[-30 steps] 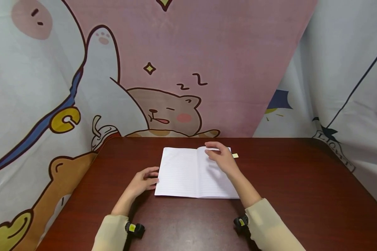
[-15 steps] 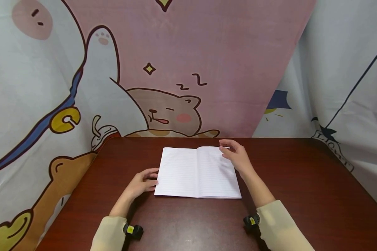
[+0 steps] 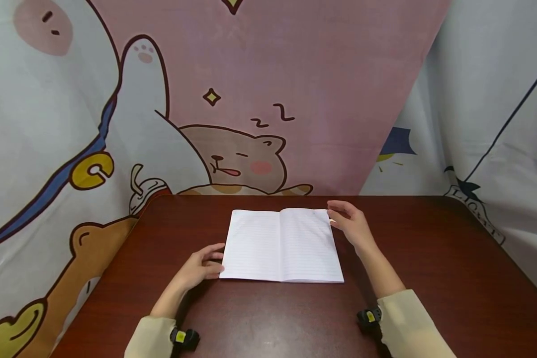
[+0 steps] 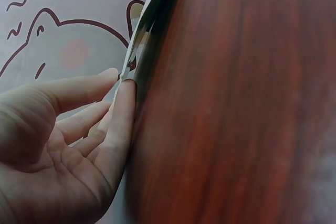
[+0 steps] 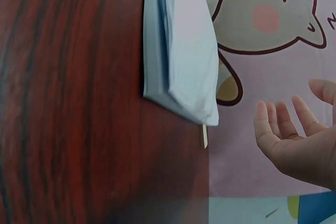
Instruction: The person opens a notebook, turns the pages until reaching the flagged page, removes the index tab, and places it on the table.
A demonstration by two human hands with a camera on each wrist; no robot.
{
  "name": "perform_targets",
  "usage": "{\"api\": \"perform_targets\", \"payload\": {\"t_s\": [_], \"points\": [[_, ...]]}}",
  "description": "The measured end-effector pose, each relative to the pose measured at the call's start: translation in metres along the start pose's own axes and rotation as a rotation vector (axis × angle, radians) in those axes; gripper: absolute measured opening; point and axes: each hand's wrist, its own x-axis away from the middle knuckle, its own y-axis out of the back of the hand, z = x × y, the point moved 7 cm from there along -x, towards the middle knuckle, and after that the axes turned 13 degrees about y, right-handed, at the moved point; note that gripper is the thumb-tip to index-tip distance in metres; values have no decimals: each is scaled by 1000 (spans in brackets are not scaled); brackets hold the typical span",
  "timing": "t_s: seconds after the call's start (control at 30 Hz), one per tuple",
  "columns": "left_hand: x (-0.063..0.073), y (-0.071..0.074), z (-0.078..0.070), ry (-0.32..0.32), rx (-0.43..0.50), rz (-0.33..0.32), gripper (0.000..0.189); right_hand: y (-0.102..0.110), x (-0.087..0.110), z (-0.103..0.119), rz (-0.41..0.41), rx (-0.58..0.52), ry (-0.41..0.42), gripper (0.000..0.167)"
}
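Observation:
An open notebook [image 3: 255, 243] with lined white pages lies on the brown table. At its left edge, my left hand [image 3: 200, 267] holds on near the lower corner. The left wrist view shows the thumb and a finger of that hand [image 4: 79, 135] on either side of the thin edge. By the upper right corner, my right hand [image 3: 351, 226] hovers with loosely bent fingers and nothing in them. In the right wrist view this hand [image 5: 299, 140] is apart from the notebook [image 5: 191, 51]. A small pale yellow tab [image 5: 205, 136] sticks out from the pages.
The dark wood table [image 3: 268, 318] carries the notebook near its far edge. Behind it hangs a pink and white cloth [image 3: 340, 99] with cartoon animals. Each wrist wears a small black camera, such as the left camera [image 3: 185, 339].
My right hand has moved off the right page, rightward to beyond the notebook's upper right corner. The left hand has slid slightly down the left edge. The notebook stays in place.

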Motion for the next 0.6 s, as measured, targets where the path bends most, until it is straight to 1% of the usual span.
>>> {"api": "perform_targets", "payload": {"t_s": [0.17,0.4,0.5,0.6], "points": [[3,0,1,-13,-5,18,61,10,2,-10,-7,-2,-17,46],[2,-2,2,-29,-24,40,62,18,5,-26,-18,-17,-84,49],[2,-3,2,-22,-32,35,62,18,6,-31,-2,-28,-114,49],[2,-3,2,-23,-32,27,62,17,7,-36,34,-36,-144,50]]}}
